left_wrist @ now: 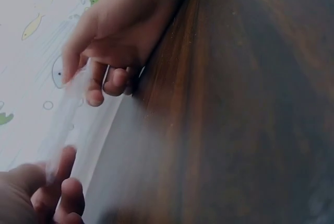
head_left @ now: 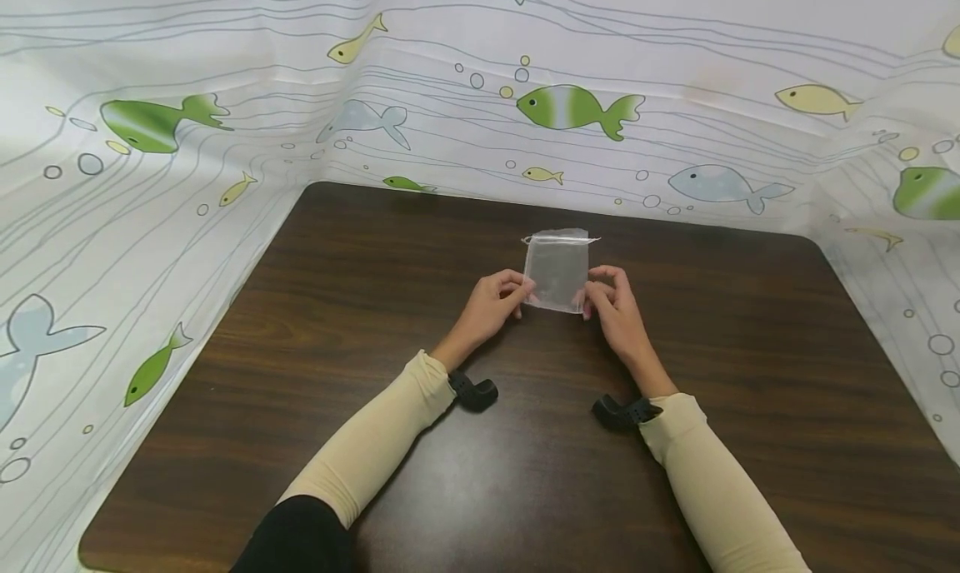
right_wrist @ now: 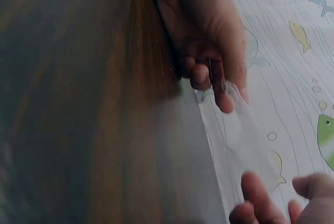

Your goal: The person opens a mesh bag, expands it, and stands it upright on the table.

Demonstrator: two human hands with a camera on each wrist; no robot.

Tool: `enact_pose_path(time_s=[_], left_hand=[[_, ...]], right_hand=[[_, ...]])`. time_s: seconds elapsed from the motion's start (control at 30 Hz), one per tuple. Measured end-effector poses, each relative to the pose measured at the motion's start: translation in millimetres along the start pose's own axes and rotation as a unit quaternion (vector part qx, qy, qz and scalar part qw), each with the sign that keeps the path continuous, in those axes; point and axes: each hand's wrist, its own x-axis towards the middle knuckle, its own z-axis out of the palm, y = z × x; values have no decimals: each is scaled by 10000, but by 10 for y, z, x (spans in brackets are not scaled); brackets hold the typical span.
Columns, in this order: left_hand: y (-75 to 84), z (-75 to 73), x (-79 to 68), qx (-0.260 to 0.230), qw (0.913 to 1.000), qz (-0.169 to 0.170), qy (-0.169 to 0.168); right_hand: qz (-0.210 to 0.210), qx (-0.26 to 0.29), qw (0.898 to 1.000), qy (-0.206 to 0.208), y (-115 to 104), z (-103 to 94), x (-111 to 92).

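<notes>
Bimanual hold on a light, pliable article. The sheer, whitish, rectangular drawstring pouch (head_left: 557, 266) lies between the hands, over the far part of the dark brown wood-grain table (head_left: 465, 490). The thin, pale drawstring (head_left: 562, 241) crosses it near the far end, its ends projecting at either side. The bare left hand (head_left: 491, 302) pinches the pouch by its lower left edge, thumb against fingers; the bare right hand (head_left: 618, 313) pinches the lower right in like manner. The hands are thus apart, joined only by the pouch. In both wrist views the sheer material shows against the white, fish-printed curtain (head_left: 465, 40), which suggests that it is lifted (whether any part of its lower edge meets the table cannot be told).

The step in hand appears to be holding the pouch spread flat. To do this well, the two pinches should sit level and at matching points on the side edges, with a slight, even outward pull: too little would let the thin sheet sag, too much would probably crease it or draw it out of a fingertip grip. Shallow pinches at the margins leave the middle unobstructed. The drawstring is best left untouched, since tension on its ends might gather the mouth. Small, matched wrist movements should prevent twisting.
</notes>
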Motion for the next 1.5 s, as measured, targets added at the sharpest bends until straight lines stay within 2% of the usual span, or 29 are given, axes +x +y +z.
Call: enact_pose_path(time_s=[0.1, 0.17, 0.37, 0.53, 0.7, 0.8, 1.17, 1.4, 1.5], left_hand=[[-3, 2, -4, -100, 9998, -21, 148], [4, 8, -3, -150, 9996, -73, 212], [10, 26, 1, -493, 9977, -344, 302], [6, 33, 6, -774, 9967, -142, 196], [5, 17, -1, -422, 9988, 177, -192], [-7, -3, -7, -227, 9990, 278, -278], [-18, -25, 12, -108, 9976, 561, -392], [-22, -22, 13, -142, 9978, 517, -385], [-26, -10, 9, -84, 9980, 537, -312]], right_hand=[[-235, 304, 9991, -187, 152, -17, 22], [-295, 330, 9984, -340, 152, -23, 13], [-197, -370, 9968, -682, 143, -59, -28], [-126, -583, 9951, -789, 135, -81, -32], [-229, -566, 9952, -762, 124, -78, -18], [-299, -586, 9955, -686, 111, -70, -13], [-215, -662, 9957, -609, 77, -76, 0], [-273, -644, 9957, -611, -173, -33, -64], [-329, -614, 9960, -554, -191, -19, -77]])
